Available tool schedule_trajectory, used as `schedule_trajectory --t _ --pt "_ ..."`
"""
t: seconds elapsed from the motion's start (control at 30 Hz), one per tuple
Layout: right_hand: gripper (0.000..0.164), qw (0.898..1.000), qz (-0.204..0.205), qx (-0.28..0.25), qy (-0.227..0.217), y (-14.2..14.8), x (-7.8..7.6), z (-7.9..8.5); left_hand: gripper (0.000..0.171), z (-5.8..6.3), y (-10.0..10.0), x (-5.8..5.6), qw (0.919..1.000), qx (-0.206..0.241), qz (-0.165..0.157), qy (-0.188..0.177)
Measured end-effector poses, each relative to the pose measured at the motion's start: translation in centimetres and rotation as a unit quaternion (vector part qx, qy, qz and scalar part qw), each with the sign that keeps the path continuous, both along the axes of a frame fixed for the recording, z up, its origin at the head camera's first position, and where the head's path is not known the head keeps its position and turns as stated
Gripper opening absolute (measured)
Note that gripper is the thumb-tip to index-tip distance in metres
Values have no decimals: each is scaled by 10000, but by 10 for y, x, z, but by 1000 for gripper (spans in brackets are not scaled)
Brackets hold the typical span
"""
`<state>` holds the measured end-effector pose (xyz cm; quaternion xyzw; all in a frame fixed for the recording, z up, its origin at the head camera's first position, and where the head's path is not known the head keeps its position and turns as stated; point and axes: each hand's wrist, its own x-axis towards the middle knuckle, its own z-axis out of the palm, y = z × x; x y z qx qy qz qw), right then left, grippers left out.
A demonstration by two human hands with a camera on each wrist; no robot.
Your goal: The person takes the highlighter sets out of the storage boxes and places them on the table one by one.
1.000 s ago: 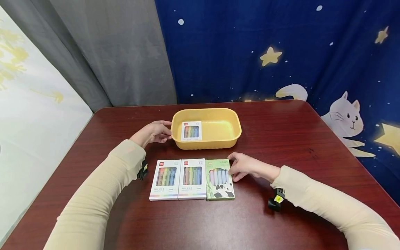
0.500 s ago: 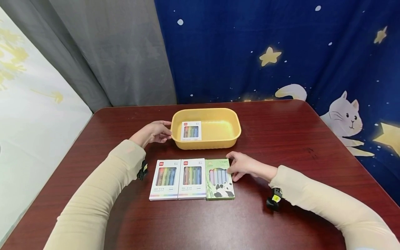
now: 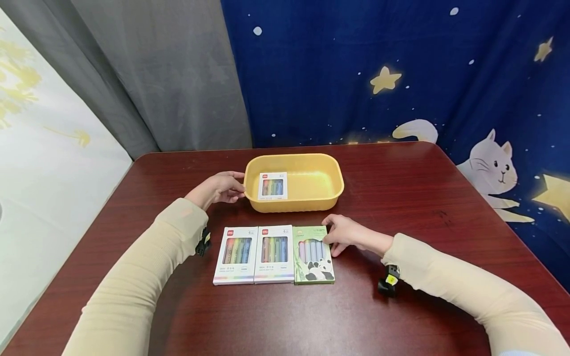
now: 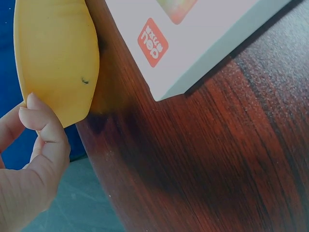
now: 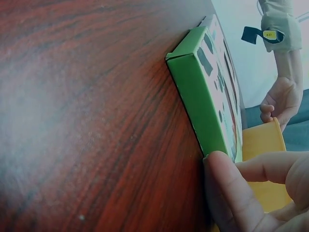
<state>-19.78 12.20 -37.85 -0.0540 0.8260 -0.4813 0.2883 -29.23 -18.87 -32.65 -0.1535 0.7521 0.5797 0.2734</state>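
In the head view, my left hand (image 3: 219, 188) pinches the left end of the yellow plastic basket (image 3: 313, 203), thumb and finger on its rim. A white box of highlighters (image 3: 273, 197) lies inside the basket. My right hand (image 3: 347, 233) grips the upper right corner of a green box (image 3: 313, 279) with pandas and pastel pens showing through its window. In the right wrist view, the thumb (image 5: 224, 169) presses the green box's side edge. Left of that box lie two white boxes of highlighters, a middle one (image 3: 273, 274) and a left one (image 3: 233, 277), side by side in a row.
The basket stands behind the row of boxes on the dark red wooden table (image 3: 285, 321). A blue starry curtain (image 3: 320, 74) and a grey curtain (image 3: 178, 74) hang behind the table's far edge. A white panel (image 3: 44, 173) stands along the left.
My right forearm and hand have shifted slightly left and away from me at the green box's corner. The left hand, basket and boxes stay put.
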Motion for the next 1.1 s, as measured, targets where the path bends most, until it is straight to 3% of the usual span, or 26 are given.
schedule_trajectory --t 0.87,1.1 --pt "47 9998 20 -86 -165 1 -5 -1 60 2 0 1 9999 73 -84 63" --pt "46 9997 172 150 -125 2 -8 12 60 2 0 2 10000 45 -82 29"
